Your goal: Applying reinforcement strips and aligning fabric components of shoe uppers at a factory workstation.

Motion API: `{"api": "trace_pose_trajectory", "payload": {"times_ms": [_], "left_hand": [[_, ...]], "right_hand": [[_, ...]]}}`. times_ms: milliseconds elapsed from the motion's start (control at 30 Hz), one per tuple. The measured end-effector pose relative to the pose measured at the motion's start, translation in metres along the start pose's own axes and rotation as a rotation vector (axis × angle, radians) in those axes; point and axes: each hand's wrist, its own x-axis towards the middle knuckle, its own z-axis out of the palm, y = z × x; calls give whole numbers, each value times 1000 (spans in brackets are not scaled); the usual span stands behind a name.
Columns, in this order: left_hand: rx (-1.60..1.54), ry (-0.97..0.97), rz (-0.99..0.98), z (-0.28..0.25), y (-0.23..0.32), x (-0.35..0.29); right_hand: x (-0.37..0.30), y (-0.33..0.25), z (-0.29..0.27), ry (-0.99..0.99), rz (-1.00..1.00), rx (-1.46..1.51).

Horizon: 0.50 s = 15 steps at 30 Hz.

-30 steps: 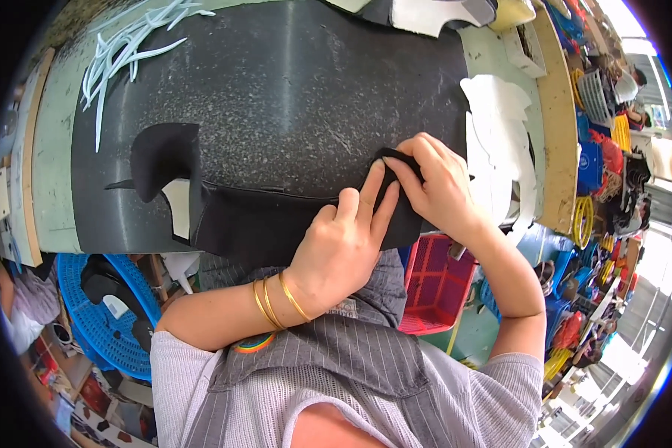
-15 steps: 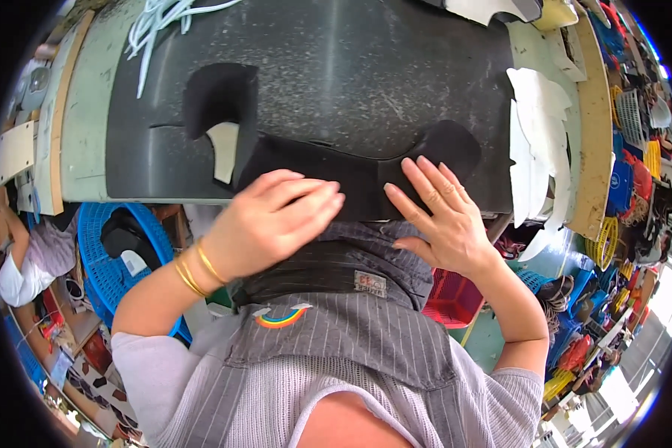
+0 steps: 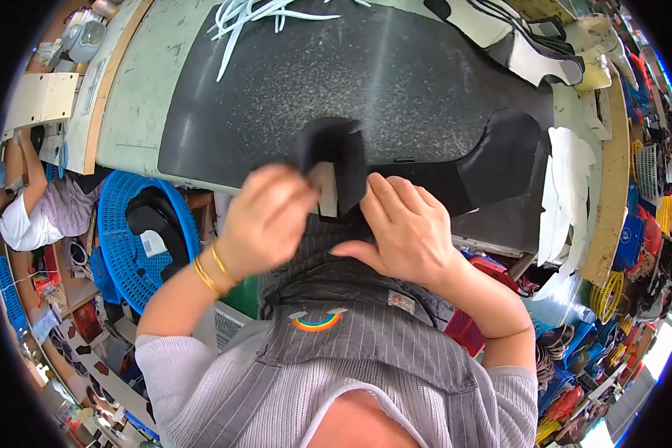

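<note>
A small pale label (image 3: 401, 301) with reddish print sits on the person's grey pinstriped apron (image 3: 381, 336); its lettering is too small to make out. Beside it is a rainbow patch (image 3: 316, 322). In the blue basket (image 3: 106, 228) at the left, a dark cut piece (image 3: 173, 235) bears a white patch, any marking there likewise unreadable.

The right hand (image 3: 411, 231) is spread, fingers close together and laid on the black fabric piece (image 3: 448, 179), thumb standing well out to the side. The left hand (image 3: 267, 220), with gold bangles (image 3: 204, 278) at its wrist, is blurred and half curled beside the fabric's upturned left end and its pale inset (image 3: 327, 190); whether it grips the edge, I cannot tell.

The fabric lies along the near edge of a black mat (image 3: 351, 97) on the green worktop (image 3: 142, 112), its flared right end flat, near the white cut pieces (image 3: 567, 187). Pale blue strips (image 3: 239, 30) lie at the mat's far left.
</note>
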Motion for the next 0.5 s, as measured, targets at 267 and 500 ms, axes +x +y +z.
{"api": "trace_pose_trajectory", "payload": {"times_ms": [267, 500], "left_hand": [[-325, -23, -609, 17, -34, 29], [-556, -231, -596, 2, -67, 47]], "right_hand": [[27, -1, 20, 83, 329, 191], [17, -9, 26, -145, -403, -649]]}}
